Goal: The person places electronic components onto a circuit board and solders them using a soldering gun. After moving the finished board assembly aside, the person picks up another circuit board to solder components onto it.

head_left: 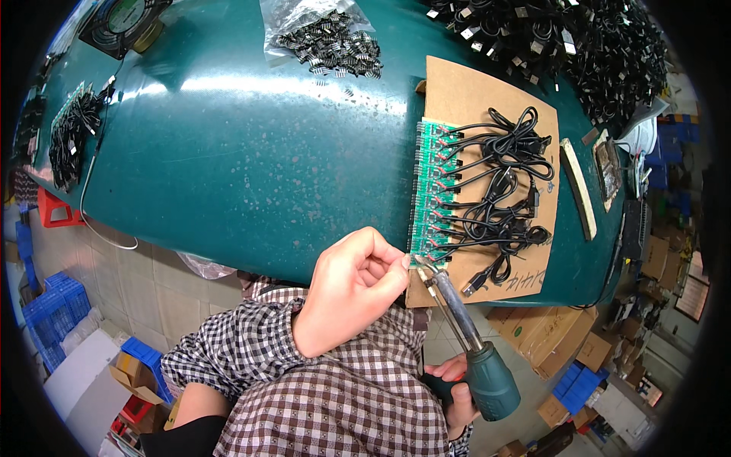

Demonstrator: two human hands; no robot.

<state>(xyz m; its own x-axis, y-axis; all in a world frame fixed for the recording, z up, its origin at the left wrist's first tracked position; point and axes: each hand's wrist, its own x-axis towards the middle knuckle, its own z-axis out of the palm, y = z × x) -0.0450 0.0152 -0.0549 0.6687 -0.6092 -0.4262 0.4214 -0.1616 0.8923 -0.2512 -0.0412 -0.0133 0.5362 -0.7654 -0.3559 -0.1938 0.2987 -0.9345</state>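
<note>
My right hand [455,400] is wrapped round the handle of a dark green soldering gun [493,381]. Its metal barrel points up and left, and a thin guide tube runs alongside. The tip is at the near end of a strip of green circuit boards [435,186]. Thumb and forefinger of my left hand [350,289] are pinched together at the strip's near left corner; whatever lies between them is too small to tell. Red and black leads join the boards to several bundled black USB cables [499,217]. Boards and cables lie on a brown cardboard sheet [453,91].
A green table [251,160] carries everything. At its far side is a plastic bag [285,27] with small black connectors [331,47]. A large heap of black cables [548,42] fills the far right. Further left are a fan [122,23] and a finished-looking cable bunch [70,141].
</note>
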